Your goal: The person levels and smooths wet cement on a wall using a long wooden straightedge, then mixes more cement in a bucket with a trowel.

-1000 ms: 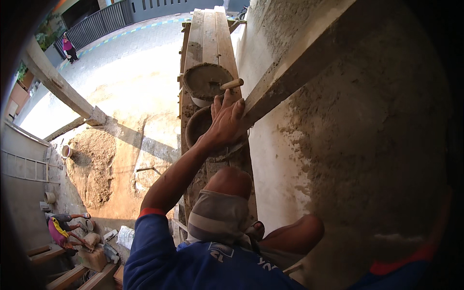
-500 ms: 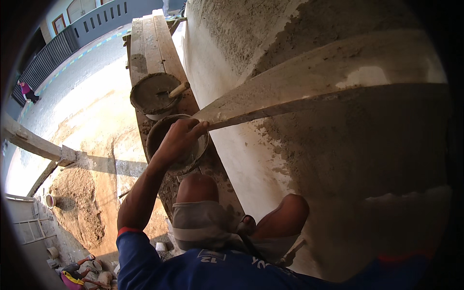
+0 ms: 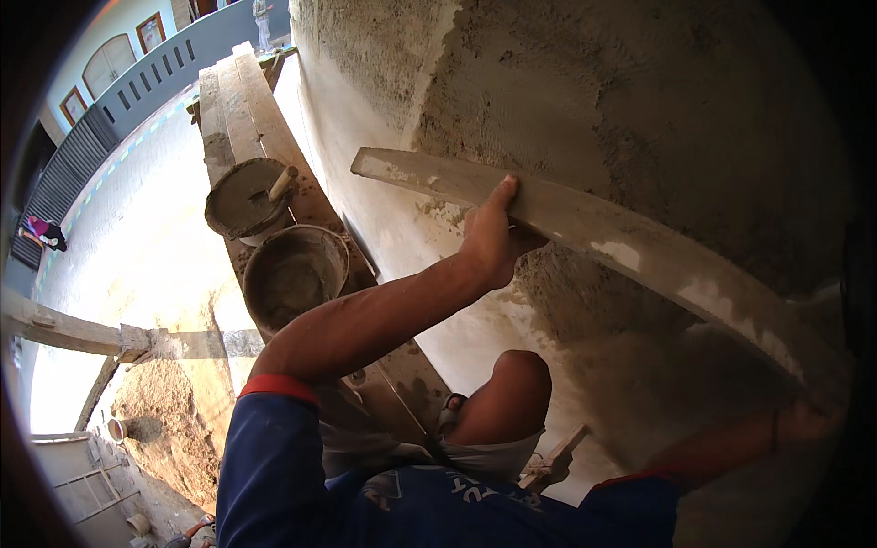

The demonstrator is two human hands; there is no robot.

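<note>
A long, mortar-smeared screed board (image 3: 630,224) slants across the plastered wall (image 3: 585,100), its left end higher than its right. My left hand (image 3: 493,233) is closed on its lower edge, some way in from the left end, with the thumb up over the face. At the dim right rim, my right hand (image 3: 808,416) grips the board's lower end; its fingers show only faintly. Left of my left arm stand two buckets: the farther one (image 3: 245,203) is full of wet mortar with a wooden handle (image 3: 283,184) sticking out, and the nearer one (image 3: 297,274) has mortar-coated insides.
I crouch on a plank scaffold (image 3: 233,119) beside the wall. A wooden tool (image 3: 559,457) lies by my right knee. Below on the left are a sand heap (image 3: 169,406) and a timber beam (image 3: 73,331). People are in the distance, one by the fence (image 3: 44,232).
My left hand has moved right, away from above the nearer bucket, and now holds the board farther along. The board's left end has risen and its right end dropped. My right arm has come into view.
</note>
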